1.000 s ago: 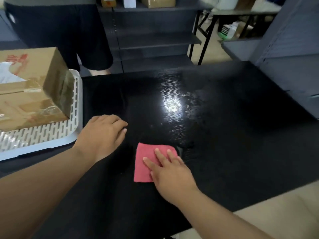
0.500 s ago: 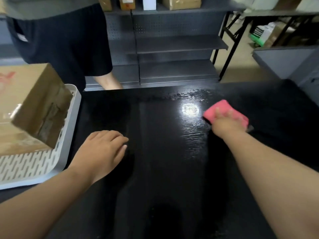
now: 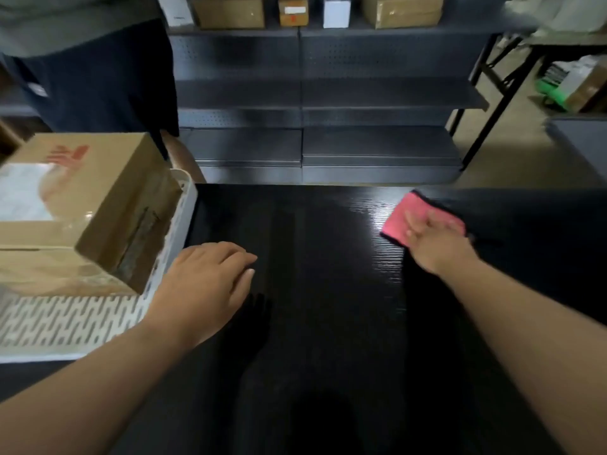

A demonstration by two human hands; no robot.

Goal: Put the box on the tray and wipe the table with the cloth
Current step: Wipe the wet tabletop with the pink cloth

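Note:
A brown cardboard box (image 3: 82,205) rests on the white slotted tray (image 3: 65,323) at the table's left edge. My left hand (image 3: 207,287) lies flat, palm down, on the black table (image 3: 312,290) just right of the tray, holding nothing. A pink cloth (image 3: 410,215) lies near the table's far edge on the right. My right hand (image 3: 433,238) presses flat on the cloth with fingers spread, blurred by motion.
Another person in dark shorts (image 3: 98,70) stands behind the tray at the far left. Dark shelving (image 3: 312,103) with several boxes on top stands beyond the table. A folding table leg (image 3: 489,93) and clutter sit at the far right.
My right hand has swept the pink cloth from the near middle of the table to the far right side. My left hand stays flat beside the tray.

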